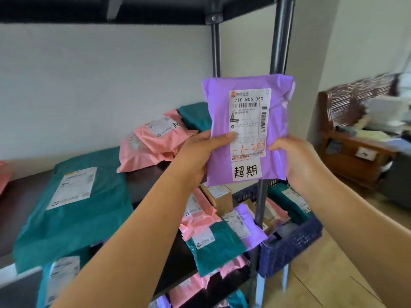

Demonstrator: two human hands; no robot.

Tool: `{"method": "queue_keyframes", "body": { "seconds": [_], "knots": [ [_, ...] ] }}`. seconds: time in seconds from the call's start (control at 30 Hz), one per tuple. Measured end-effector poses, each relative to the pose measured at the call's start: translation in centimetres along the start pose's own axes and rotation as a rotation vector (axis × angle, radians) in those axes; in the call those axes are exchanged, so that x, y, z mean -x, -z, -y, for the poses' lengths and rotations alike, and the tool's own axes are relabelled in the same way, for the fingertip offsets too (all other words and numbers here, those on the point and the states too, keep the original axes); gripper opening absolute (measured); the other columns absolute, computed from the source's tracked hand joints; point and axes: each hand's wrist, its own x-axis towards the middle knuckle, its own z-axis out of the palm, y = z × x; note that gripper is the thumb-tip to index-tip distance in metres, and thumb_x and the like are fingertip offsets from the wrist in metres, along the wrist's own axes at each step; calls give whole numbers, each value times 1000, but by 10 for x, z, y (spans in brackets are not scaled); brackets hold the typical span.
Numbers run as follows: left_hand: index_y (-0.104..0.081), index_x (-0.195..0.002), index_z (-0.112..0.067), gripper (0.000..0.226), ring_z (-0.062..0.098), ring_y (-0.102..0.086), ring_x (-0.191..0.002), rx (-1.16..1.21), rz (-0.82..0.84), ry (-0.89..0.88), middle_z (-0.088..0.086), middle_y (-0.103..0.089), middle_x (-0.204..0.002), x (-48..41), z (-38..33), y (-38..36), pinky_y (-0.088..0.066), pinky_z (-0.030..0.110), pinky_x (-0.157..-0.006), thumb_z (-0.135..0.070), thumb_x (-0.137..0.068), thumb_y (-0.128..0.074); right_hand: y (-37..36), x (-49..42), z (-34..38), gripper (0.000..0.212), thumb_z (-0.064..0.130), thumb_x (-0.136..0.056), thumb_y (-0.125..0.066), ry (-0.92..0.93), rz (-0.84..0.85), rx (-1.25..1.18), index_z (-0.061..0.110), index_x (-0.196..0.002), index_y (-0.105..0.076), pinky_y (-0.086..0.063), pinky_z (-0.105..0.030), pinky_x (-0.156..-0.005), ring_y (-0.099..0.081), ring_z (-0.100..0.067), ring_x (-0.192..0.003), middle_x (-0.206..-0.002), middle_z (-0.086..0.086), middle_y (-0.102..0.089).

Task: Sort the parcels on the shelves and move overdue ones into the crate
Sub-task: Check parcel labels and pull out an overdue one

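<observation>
I hold a purple parcel [278, 121] upright in front of the black shelf post [281, 41]. Its white shipping label faces me, with orange handwriting and a white sticker reading 超期 near the bottom. My left hand [200, 152] grips its left edge, thumb across the label. My right hand [293, 158] grips its right edge. Below and to the right, a dark blue crate [295, 243] holds several parcels, among them a green one [289, 201] and a pink one.
A large green parcel [73, 207] and pink parcels [155, 138] lie on the dark shelf [24, 196]. The lower shelf carries pink, green and purple parcels and a small cardboard box [220, 196]. A wooden bench [355, 152] stands at right.
</observation>
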Motion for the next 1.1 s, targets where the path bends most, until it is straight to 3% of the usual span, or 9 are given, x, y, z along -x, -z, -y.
{"method": "queue_keyframes", "body": {
  "seconds": [0.13,0.3,0.43,0.53,0.63,0.73,0.83,0.93,1.1],
  "knots": [
    [-70,-111,-5,26,27,-71,-101,-134,73,64,11,-74,-107,-16,31,-45,-56,39,-92,-7,-85,-71,56,-14,-7,6,16,-58,-63,-42,-122,-38,16,-62,-59,-39,-40,-90,-54,-23,-98,-89,-4,-61],
    [-72,-100,-13,18,23,-72,-95,-282,58,165,6,-76,-101,-47,89,-111,-57,38,-89,-8,-82,-75,137,-34,-21,13,8,-75,-60,-95,-223,-26,10,-88,-64,-42,-42,-98,-57,-27,-113,-108,-12,-64],
    [-69,-105,-10,23,25,-72,-96,-305,-9,246,7,-75,-103,-75,146,-169,-57,43,-89,-11,-83,-75,211,-51,-41,23,17,-64,-65,-169,-232,63,10,-86,-66,-48,-50,-97,-59,-44,-114,-115,-26,-63],
    [-67,-112,-6,32,26,-72,-94,-284,-80,327,9,-74,-106,-89,194,-201,-58,45,-87,-11,-82,-76,261,-61,-62,18,11,-75,-68,-213,-181,139,13,-92,-68,-58,-48,-82,-71,-33,-91,-101,-13,-73],
    [-68,-105,-8,28,26,-72,-94,-265,-149,379,9,-74,-104,-97,234,-216,-57,45,-87,-13,-80,-78,291,-72,-86,14,2,-85,-65,-251,-123,213,12,-95,-65,-54,-35,-71,-70,-26,-81,-99,-11,-72],
    [-64,-112,-5,32,21,-71,-90,-261,-217,419,9,-73,-107,-104,265,-228,-58,32,-76,-8,-83,-75,310,-87,-113,20,-3,-84,-65,-290,-76,275,10,-98,-64,-57,-39,-76,-69,-29,-85,-101,-12,-71],
    [-62,-110,-6,29,26,-69,-96,-303,-281,472,11,-71,-109,-115,295,-230,-57,42,-86,-7,-84,-73,319,-103,-137,23,-5,-82,-65,-357,-17,348,13,-97,-63,-56,-47,-89,-69,-33,-97,-106,-14,-71],
    [-57,-107,-4,26,29,-67,-98,-383,-331,530,14,-68,-112,-132,324,-226,-55,48,-90,-7,-85,-71,323,-127,-162,35,-6,-82,-64,-441,72,445,13,-112,-65,-55,-47,-92,-68,-32,-99,-109,-11,-71],
    [-52,-127,-5,55,31,-62,-108,-614,-335,580,12,-63,-123,-173,367,-209,-52,46,-93,-20,-81,-77,317,-183,-204,50,-9,-81,-63,-502,124,549,7,-129,-58,-53,-40,-85,-64,-29,-89,-108,-15,-68]
  ]
}}
